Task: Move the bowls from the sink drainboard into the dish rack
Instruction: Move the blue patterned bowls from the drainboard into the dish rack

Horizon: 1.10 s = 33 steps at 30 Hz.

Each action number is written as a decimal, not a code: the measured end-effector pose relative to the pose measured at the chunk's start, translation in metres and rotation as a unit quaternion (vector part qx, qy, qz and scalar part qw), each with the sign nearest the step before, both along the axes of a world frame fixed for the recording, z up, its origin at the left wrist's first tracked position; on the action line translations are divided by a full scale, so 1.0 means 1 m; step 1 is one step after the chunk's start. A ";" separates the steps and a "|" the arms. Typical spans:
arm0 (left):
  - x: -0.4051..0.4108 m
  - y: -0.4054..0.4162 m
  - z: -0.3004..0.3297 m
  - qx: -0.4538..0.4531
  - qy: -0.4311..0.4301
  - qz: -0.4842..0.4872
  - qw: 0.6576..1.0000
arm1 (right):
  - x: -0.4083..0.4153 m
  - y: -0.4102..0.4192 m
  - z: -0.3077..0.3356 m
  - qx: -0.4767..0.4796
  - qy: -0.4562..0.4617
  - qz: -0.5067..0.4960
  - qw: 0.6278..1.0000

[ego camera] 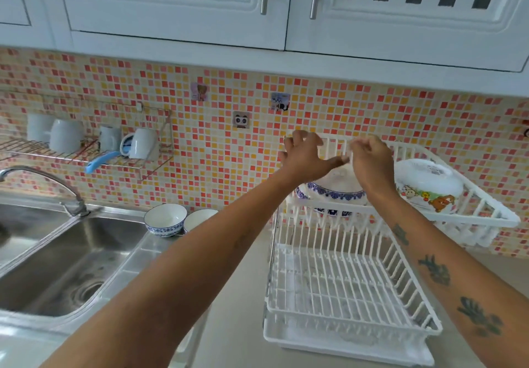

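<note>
A white two-tier dish rack (352, 328) stands on the counter at the right. In its upper tier (486, 221) a blue-and-white bowl (335, 191) lies upside down, with a cartoon-printed white bowl (426, 185) upside down to its right. My left hand (305, 157) hovers just above the blue-and-white bowl with fingers spread and holds nothing. My right hand (372, 163) is beside it with loosely curled fingers, also with nothing in it. Two more blue-and-white bowls (165, 218) (200, 218) sit upright on the steel drainboard (143, 256), partly behind my left forearm.
The steel sink (65, 256) with its faucet (43, 175) fills the left. A wire wall shelf (120, 164) holds several white mugs and a blue-handled tool. The rack's lower tier holds no dishes. White cabinets hang overhead.
</note>
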<state>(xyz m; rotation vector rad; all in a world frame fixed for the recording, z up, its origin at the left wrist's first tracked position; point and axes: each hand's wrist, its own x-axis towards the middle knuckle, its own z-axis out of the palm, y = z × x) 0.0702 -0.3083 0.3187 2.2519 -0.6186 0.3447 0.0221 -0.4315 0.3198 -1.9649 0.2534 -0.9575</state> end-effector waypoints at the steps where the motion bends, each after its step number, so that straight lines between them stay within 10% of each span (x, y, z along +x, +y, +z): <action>1: 0.002 0.010 0.006 -0.036 0.002 0.005 0.999 | 0.004 0.011 0.005 0.006 -0.020 0.013 1.000; 7: 0.042 0.092 0.015 -0.239 0.080 0.079 0.965 | 0.028 0.105 0.028 -0.031 -0.131 0.129 0.982; 15: 0.101 0.215 -0.039 -0.282 0.247 0.166 0.912 | 0.084 0.225 -0.002 -0.065 -0.147 0.270 0.949; 24: 0.160 0.313 -0.162 -0.305 0.448 0.198 0.816 | 0.216 0.278 -0.120 0.049 0.171 0.258 0.950; 33: 0.202 0.304 -0.262 -0.325 0.568 0.211 0.726 | 0.275 0.235 -0.272 0.230 0.496 0.180 0.818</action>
